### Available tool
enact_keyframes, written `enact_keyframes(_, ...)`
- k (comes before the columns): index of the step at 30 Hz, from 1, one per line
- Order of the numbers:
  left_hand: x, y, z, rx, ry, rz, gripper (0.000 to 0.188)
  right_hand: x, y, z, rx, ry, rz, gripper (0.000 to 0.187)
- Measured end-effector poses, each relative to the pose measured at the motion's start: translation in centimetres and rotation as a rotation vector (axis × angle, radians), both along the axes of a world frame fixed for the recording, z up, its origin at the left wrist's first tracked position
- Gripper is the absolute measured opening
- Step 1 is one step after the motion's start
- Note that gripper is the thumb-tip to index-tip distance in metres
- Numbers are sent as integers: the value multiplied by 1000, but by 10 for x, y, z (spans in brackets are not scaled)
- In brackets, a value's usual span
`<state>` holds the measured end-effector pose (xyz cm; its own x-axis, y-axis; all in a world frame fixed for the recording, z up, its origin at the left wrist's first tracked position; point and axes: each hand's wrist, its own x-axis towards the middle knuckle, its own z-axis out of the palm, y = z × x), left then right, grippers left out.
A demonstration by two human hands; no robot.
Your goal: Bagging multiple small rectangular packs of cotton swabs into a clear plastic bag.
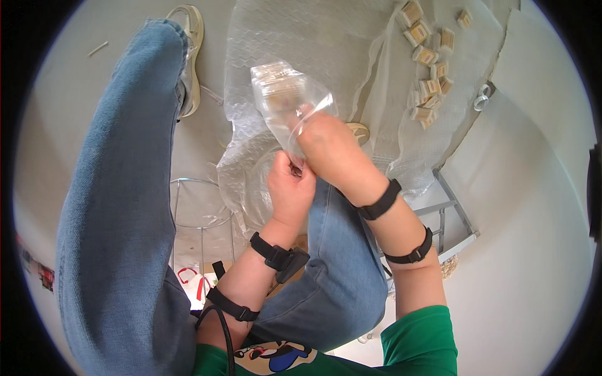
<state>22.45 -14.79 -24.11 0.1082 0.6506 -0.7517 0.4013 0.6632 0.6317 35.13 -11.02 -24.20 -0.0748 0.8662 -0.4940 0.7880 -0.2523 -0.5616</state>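
Observation:
A clear plastic bag (279, 116) hangs tilted in front of me, its far end filled with several small packs of thin pale sticks (279, 84), which look like cotton swabs. My left hand (291, 188) pinches the near edge of the bag between thumb and fingers. My right hand (323, 141) reaches into the bag's mouth, with plastic lying over its knuckles. Its fingertips are hidden, so whether they hold a pack does not show.
More stick packs (429, 88) lie loosely at the far right on a translucent bubble-wrap sheet (345, 37) spread over the floor. A ring of clear tape (481, 98) sits beyond them. Metal stool legs (454, 210) stand at right, a round wire frame (200, 203) at left.

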Motion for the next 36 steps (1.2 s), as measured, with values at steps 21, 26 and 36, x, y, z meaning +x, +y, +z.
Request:
enact_keyframes(21,-8,24,3,145,-7,-53,20,126,-7,14,-284,729,-948,5)
enact_keyframes(26,-1,18,-2,147,-43,-34,23,253,-63,-147,41,495,-1918,24)
enact_keyframes(36,-8,29,-8,216,-47,-97,21,285,-54,-219,131,433,-2128,13)
